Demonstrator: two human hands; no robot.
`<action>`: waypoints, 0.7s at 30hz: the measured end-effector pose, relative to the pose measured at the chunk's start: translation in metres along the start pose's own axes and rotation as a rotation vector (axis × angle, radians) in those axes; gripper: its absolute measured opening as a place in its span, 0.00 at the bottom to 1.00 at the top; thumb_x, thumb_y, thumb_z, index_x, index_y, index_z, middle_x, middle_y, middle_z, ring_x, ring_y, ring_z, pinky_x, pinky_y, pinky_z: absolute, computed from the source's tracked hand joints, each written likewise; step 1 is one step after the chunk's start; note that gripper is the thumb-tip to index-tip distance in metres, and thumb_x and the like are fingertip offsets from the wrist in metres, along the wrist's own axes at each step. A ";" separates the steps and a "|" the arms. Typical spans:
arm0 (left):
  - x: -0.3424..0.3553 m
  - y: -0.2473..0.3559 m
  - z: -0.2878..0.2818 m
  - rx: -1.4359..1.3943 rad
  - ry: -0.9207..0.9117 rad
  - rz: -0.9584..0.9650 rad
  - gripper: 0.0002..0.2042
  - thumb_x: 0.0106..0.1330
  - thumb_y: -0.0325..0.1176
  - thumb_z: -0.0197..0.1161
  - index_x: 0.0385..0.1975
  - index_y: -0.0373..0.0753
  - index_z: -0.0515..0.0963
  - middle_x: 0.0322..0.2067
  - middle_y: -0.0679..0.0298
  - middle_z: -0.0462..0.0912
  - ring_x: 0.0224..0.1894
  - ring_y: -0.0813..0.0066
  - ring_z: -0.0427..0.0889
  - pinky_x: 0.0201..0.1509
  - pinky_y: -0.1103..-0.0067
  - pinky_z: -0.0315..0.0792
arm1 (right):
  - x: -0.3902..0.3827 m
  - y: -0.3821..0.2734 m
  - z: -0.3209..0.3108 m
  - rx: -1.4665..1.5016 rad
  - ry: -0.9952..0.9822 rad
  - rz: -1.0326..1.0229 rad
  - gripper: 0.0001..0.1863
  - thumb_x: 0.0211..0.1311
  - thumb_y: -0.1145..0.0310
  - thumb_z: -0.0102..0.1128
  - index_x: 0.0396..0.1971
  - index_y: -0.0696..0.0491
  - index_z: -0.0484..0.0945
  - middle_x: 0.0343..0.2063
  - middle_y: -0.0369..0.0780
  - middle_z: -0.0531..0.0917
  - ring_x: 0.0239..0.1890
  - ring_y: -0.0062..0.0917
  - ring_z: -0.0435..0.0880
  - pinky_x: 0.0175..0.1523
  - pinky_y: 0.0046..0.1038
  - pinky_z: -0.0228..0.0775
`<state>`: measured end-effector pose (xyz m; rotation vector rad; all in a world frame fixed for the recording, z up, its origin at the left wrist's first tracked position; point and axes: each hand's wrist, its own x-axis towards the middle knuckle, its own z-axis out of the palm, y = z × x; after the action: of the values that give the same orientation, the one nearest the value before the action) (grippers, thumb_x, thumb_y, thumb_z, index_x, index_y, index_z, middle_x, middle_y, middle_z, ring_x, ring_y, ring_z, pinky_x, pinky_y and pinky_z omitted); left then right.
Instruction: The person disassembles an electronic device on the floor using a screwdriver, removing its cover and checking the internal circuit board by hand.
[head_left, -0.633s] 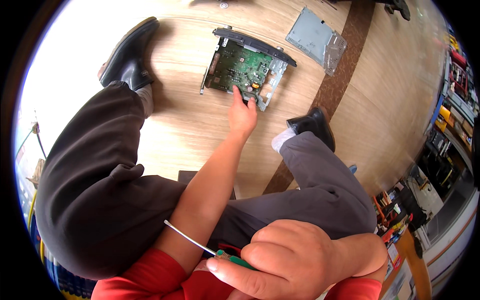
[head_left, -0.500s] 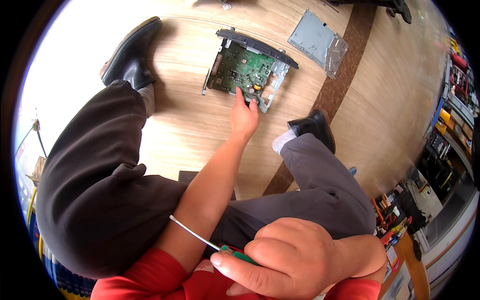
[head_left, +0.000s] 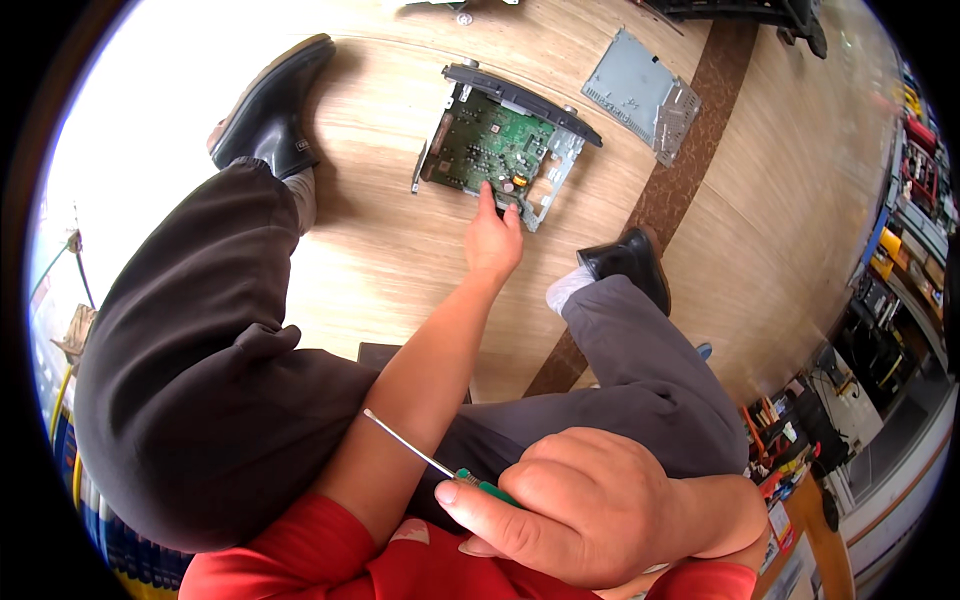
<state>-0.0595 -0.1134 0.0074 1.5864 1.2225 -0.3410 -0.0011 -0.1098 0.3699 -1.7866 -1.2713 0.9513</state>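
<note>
An opened electronic unit with a green circuit board (head_left: pixel 492 140), a metal frame and a black front panel (head_left: pixel 520 98) lies on the wooden-patterned floor. My left hand (head_left: pixel 493 240) grips its near edge, fingertips over the rim of the board; the thumb and fingers are partly hidden. My right hand (head_left: pixel 590 505), low in the view above my left forearm, is closed round a screwdriver's green handle (head_left: pixel 478 483); the thin metal shaft (head_left: pixel 415 446) points up and left, away from the unit.
A grey metal plate (head_left: pixel 625 85) lies right of the unit, beside a dark floor stripe (head_left: pixel 690 170). My booted feet (head_left: pixel 255 115) flank the unit. A black object (head_left: pixel 745 12) is at the top. Cluttered shelves (head_left: pixel 905 210) and a wooden bench (head_left: pixel 805 540) line the right.
The floor objects appear slightly lower and further right in the picture. My right hand and the screwdriver have risen a little; my left hand stays on the unit.
</note>
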 end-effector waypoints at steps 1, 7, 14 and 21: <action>0.000 -0.001 0.001 -0.002 0.012 0.017 0.34 0.74 0.44 0.56 0.76 0.37 0.56 0.44 0.37 0.85 0.47 0.35 0.83 0.53 0.52 0.75 | 0.000 0.001 0.001 -0.001 0.000 -0.001 0.23 0.56 0.63 0.75 0.51 0.56 0.85 0.22 0.33 0.70 0.21 0.21 0.74 0.21 0.24 0.64; -0.002 0.004 0.000 -0.012 -0.018 0.003 0.38 0.74 0.43 0.56 0.78 0.37 0.48 0.45 0.36 0.84 0.48 0.35 0.83 0.53 0.53 0.75 | -0.003 0.003 0.002 0.004 -0.005 0.001 0.20 0.58 0.65 0.73 0.50 0.56 0.85 0.23 0.33 0.71 0.21 0.22 0.74 0.21 0.23 0.65; 0.005 -0.001 -0.002 -0.071 -0.043 0.015 0.41 0.74 0.41 0.57 0.79 0.35 0.40 0.45 0.36 0.84 0.47 0.35 0.83 0.53 0.53 0.75 | -0.003 0.007 0.005 0.058 0.094 -0.253 0.22 0.62 0.67 0.65 0.56 0.54 0.79 0.24 0.35 0.70 0.23 0.28 0.73 0.26 0.28 0.66; 0.005 0.000 -0.003 -0.052 -0.052 0.038 0.42 0.74 0.41 0.57 0.79 0.34 0.40 0.45 0.35 0.84 0.48 0.34 0.83 0.53 0.53 0.75 | -0.007 0.009 0.012 0.052 0.143 -0.260 0.23 0.59 0.69 0.65 0.56 0.55 0.79 0.24 0.35 0.69 0.24 0.27 0.72 0.26 0.28 0.65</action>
<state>-0.0586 -0.1083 0.0045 1.5449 1.1517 -0.3222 -0.0093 -0.1174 0.3573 -1.5727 -1.3354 0.6919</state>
